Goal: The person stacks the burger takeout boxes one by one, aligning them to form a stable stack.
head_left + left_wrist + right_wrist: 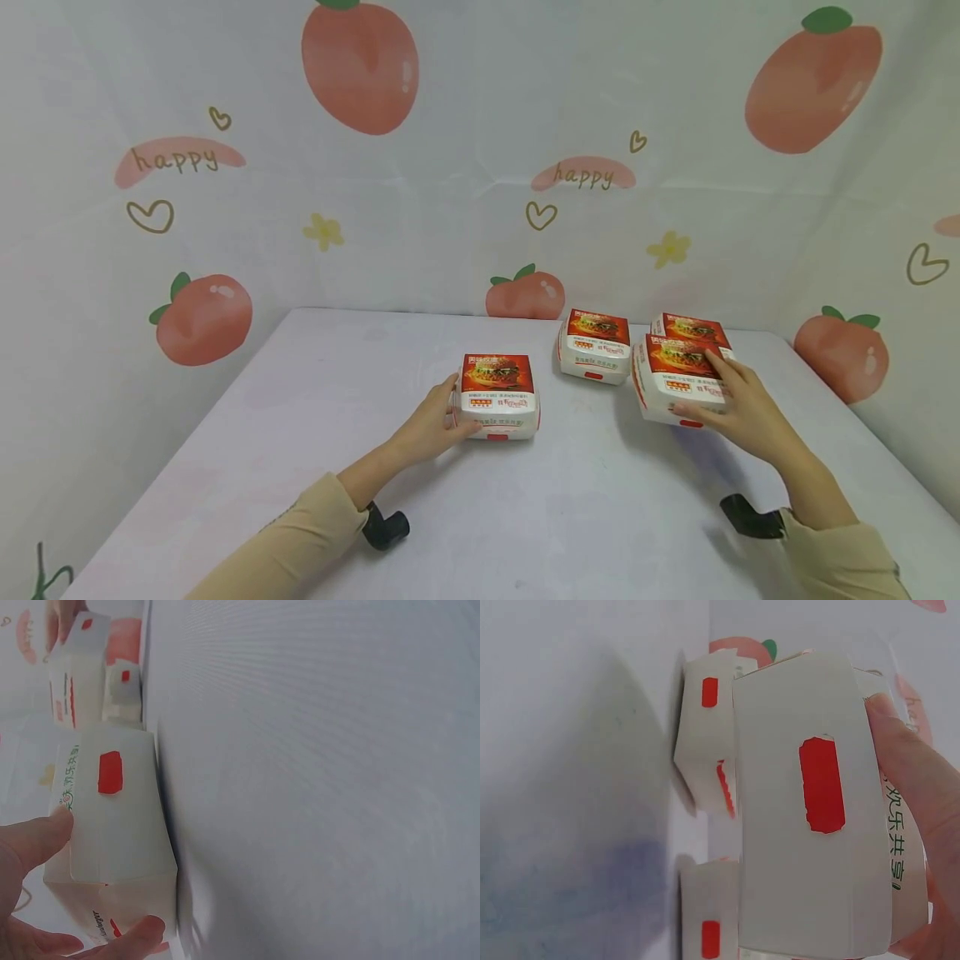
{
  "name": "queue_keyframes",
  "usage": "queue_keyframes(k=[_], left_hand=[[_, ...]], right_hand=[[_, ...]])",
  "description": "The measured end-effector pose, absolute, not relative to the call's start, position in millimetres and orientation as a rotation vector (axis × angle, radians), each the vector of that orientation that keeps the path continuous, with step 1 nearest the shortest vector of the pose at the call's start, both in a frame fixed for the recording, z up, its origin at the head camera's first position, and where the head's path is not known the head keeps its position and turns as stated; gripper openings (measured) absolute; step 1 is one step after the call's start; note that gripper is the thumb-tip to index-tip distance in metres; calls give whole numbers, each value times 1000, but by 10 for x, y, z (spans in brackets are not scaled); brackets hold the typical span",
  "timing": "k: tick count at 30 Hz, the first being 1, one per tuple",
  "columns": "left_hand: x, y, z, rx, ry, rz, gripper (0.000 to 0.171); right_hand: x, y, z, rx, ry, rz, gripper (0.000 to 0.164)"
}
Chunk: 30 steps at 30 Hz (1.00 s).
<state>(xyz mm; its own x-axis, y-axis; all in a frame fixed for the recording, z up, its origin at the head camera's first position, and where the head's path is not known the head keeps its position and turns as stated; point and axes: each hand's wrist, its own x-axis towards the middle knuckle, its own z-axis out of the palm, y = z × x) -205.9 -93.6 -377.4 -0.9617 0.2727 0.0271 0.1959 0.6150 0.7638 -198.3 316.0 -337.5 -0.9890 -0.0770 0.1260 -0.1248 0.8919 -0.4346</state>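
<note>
On the table's middle stands a closed white burger box [497,396] with a red lid picture; my left hand [431,423] holds it at its left side. The left wrist view has the thumb [37,838] at its front top edge and a finger [139,937] on its side. My right hand [750,412] grips another burger box [678,387], raised off the table, its shadow showing below. The thumb lies at the front and fingers reach over the lid's right part. The right wrist view shows this box's white front [810,802] with a red tab.
Two similar burger boxes stand near the table's back edge: one [595,346] between the held boxes, one [693,325] partly hidden behind the raised box. A white cloth backdrop [450,233] with fruit prints rises behind. Black wrist devices [386,529] sit by both sleeves.
</note>
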Motion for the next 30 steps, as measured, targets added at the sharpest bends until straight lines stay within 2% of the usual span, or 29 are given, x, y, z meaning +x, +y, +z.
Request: queue_keyframes(k=[30], left_hand=[[-2066,-941,-3790,409,2718,1313,88]], right_hand=[[-2004,2822,-3095,268,-2860,684,105]])
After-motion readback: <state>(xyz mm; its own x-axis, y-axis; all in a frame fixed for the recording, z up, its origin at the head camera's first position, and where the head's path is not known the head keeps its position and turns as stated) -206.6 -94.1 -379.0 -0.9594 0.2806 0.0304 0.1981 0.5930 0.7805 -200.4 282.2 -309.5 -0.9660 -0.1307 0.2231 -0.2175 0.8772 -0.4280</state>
